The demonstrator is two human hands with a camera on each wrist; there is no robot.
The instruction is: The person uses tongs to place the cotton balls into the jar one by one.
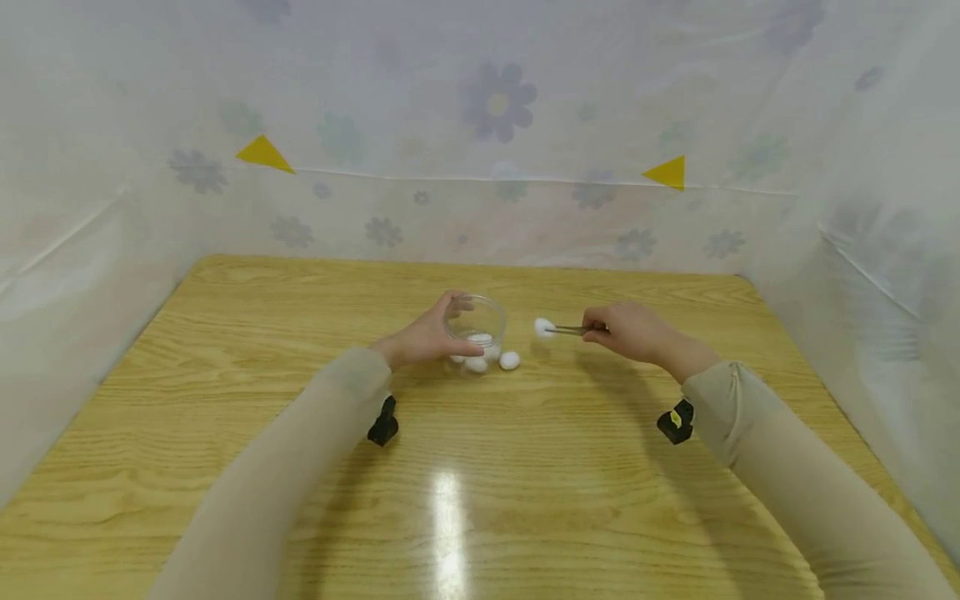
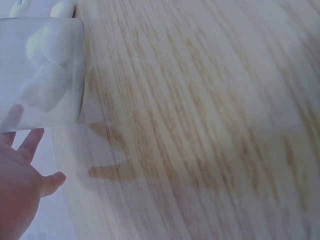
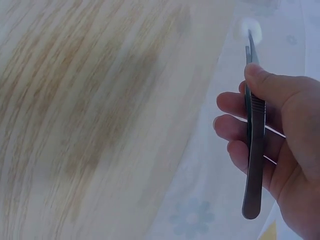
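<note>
A clear plastic cup [image 1: 477,320] stands on the wooden table [image 1: 480,467] with white cotton balls inside it. My left hand [image 1: 423,340] wraps round the cup's left side; in the left wrist view the cup [image 2: 40,75] shows above my hand [image 2: 20,185]. Two cotton balls [image 1: 509,360] lie on the table by the cup's base. My right hand [image 1: 630,329] grips metal tweezers [image 1: 570,330], whose tips pinch a white cotton ball [image 1: 543,327] just right of the cup. The right wrist view shows the tweezers [image 3: 254,145] and that ball [image 3: 250,29].
White flowered sheeting [image 1: 495,125] walls the table on the back and both sides, with two yellow triangles [image 1: 264,153] on it. Black wrist camera mounts [image 1: 383,422] sit under both sleeves. Bare tabletop stretches toward me.
</note>
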